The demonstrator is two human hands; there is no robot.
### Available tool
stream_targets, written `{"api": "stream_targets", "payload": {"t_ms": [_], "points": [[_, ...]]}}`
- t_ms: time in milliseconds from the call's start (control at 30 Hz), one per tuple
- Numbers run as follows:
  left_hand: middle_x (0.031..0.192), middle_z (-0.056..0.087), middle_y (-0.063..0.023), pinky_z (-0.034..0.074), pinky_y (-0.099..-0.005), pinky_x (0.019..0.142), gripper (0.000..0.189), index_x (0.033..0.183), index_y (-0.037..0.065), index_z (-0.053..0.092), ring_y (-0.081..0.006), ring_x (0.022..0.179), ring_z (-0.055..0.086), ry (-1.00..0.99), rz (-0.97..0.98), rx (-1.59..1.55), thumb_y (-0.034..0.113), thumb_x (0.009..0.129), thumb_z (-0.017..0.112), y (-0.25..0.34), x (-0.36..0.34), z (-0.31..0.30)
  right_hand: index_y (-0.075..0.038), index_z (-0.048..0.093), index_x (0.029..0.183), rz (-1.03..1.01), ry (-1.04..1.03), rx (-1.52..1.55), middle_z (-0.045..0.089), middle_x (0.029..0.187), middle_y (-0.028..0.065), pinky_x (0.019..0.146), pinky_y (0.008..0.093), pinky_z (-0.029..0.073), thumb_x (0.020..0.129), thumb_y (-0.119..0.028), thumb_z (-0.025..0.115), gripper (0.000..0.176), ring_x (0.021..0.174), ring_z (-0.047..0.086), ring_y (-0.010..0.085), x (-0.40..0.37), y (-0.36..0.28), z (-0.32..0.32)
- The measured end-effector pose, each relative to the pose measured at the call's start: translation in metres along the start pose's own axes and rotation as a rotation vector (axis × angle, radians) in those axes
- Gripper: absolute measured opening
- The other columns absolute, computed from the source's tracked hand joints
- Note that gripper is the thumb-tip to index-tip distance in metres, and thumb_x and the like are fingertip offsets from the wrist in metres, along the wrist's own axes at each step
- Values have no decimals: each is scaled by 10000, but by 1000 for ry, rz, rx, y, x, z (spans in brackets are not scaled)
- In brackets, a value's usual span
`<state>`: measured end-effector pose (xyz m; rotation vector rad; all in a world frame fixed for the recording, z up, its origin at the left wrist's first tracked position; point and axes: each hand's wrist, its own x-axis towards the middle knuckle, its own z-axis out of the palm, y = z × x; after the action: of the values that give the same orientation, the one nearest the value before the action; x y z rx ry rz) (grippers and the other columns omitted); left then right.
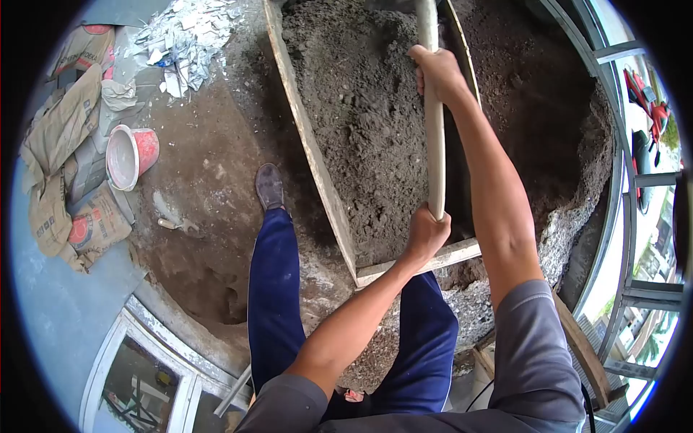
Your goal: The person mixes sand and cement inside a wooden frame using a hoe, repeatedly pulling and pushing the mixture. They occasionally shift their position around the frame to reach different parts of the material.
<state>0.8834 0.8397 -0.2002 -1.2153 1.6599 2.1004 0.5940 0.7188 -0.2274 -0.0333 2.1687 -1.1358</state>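
Both my hands are wrapped round a long, pale wooden tool handle (435, 144). My left hand (427, 232) is closed at its lower end, near the front of a wooden mixing trough (307, 137). Farther up, my right hand (439, 72) is closed round the shaft. The handle runs over the trough toward the top of the view, where the tool's head cannot be made out. Grey-brown, crumbly mortar mix (361, 137) fills much of the trough, heaped and uneven. The trough's front board (426, 261) lies just beyond my left hand.
To the left are a red bucket (148, 150), a trowel (170, 224), paper cement sacks (61, 133) and a pile of white scraps (184, 40). My shoe (270, 186) stands beside the trough. A metal frame (622, 187) borders the broken ground edge on the right.
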Motion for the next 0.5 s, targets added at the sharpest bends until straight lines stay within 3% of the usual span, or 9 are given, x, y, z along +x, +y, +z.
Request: {"api": "stream_targets", "payload": {"t_ms": [100, 133, 167, 233, 300, 433, 500], "points": [[572, 623, -146, 492, -435, 501, 176, 793, -50, 635, -275, 534, 660, -40, -164, -14, 119, 836, 659, -19, -23, 16, 28, 607, 743, 223, -45, 63, 591, 598, 86, 451, 400, 514, 944, -271, 673, 366, 467, 601, 214, 1, 81, 8], [590, 610, -112, 471, -414, 491, 157, 777, -33, 613, -220, 536, 622, -46, -161, -22, 102, 849, 650, -48, -35, 20, 34, 604, 777, 274, -33, 87, 584, 605, 81, 436, 398, 504, 946, -278, 677, 362, 460, 591, 212, -12, 104, 12], [608, 598, -77, 450, -394, 482, 151, 760, -15, 592, -165, 538, 583, -48, -150, -36, 85, 862, 640, -80, -45, 26, -56, 551, 742, 266, -41, 98, 531, 613, 38, 435, 390, 494, 922, -261, 682, 302, 457, 535, 183, -27, 119, 14], [640, 594, -63, 459, -381, 512, 141, 801, -19, 593, -163, 569, 581, -25, -149, 32, 89, 871, 649, -101, -84, 20, -44, 539, 841, 294, -33, 170, 531, 623, 35, 417, 372, 484, 938, -245, 667, 257, 446, 534, 171, -70, 131, 15], [705, 670, -218, 534, -443, 601, 188, 935, -64, 644, -318, 673, 713, 26, -138, 89, 116, 887, 666, -110, -127, 10, -24, 533, 899, 302, -5, 174, 537, 619, 34, 398, 347, 479, 950, -215, 645, 227, 437, 536, 157, -117, 142, 17], [773, 688, -222, 559, -445, 681, 200, 1014, -35, 652, -376, 754, 727, -110, -208, 100, 142, 926, 684, -135, -198, -3, -30, 563, 906, 350, 29, 250, 528, 599, 26, 393, 318, 446, 940, -173, 640, 166, 421, 516, 147, -199, 135, 13], [770, 680, -238, 560, -465, 675, 169, 982, -25, 645, -419, 772, 722, -47, -98, 91, 116, 903, 693, -132, -195, -11, -25, 587, 920, 306, 9, 304, 525, 603, 18, 405, 313, 451, 944, -174, 649, 163, 429, 518, 140, -207, 101, 7]]}}
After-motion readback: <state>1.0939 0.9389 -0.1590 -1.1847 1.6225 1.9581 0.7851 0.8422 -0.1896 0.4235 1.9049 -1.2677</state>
